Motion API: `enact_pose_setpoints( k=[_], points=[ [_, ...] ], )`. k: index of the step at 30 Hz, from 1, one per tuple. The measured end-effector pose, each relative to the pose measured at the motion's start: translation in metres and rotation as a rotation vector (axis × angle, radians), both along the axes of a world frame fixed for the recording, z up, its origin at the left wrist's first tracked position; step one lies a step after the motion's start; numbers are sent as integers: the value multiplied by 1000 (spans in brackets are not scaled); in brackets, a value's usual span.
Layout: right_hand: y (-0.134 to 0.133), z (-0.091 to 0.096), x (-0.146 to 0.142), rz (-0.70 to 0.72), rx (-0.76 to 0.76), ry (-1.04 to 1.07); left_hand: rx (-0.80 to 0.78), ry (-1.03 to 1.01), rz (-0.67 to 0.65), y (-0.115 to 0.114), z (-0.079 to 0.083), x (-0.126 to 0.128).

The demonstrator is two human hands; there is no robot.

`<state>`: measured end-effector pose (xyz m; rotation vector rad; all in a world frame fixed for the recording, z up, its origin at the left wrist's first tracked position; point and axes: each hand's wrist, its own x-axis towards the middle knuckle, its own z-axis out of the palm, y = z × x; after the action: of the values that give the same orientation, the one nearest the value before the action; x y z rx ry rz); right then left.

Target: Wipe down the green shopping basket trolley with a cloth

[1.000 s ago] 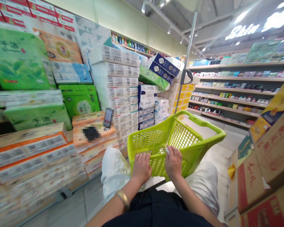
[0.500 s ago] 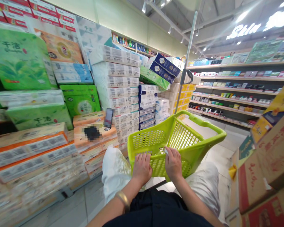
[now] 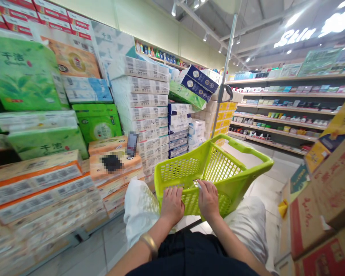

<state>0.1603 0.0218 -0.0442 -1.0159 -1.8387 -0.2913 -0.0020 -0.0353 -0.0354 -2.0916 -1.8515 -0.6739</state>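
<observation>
A lime-green plastic shopping basket [image 3: 186,170] with perforated walls stands tilted before my knees. My left hand [image 3: 172,205] is closed over its near rim, fingers hooked toward the inside. Further right on that same rim, my right hand [image 3: 209,199] is also closed. Something small and white [image 3: 199,185] shows by the right hand's fingertips; what it is I cannot make out. The basket's raised handle [image 3: 250,149] points away to the right, untouched by either hand. My palms and thumbs are mostly hidden.
Stacked tissue packs [image 3: 103,126] line the left side, with a blurred-out phone [image 3: 131,143] on an orange pack. A metal pole [image 3: 224,76] rises behind the basket. Cardboard boxes [image 3: 310,214] crowd the right. Product shelves [image 3: 287,92] stand at the back.
My right hand has shifted slightly left along the rim. The basket's handle end has moved a little left too. My left hand keeps its place.
</observation>
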Motion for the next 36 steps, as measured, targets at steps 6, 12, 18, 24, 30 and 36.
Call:
enact_pose_setpoints(
  k=[6, 12, 18, 24, 30, 36],
  points=[
    [-4, 2, -11, -19, -46, -10, 7, 0, 5, 1, -1, 1],
    [-15, -2, -27, 174, -67, -150, 0, 12, 12, 1, -2, -1],
    [2, 1, 9, -113, -33, 15, 9, 9, 10, 0, -3, -2],
    [-12, -1, -23, 74, -42, -92, 21, 13, 12, 1, -4, -1],
    [-10, -1, -15, 102, -40, -110, 22, 10, 8, 1, -3, -3],
    [-3, 0, -11, -31, -61, -9, 45, 0, 12, 2, -4, -2]
  ],
)
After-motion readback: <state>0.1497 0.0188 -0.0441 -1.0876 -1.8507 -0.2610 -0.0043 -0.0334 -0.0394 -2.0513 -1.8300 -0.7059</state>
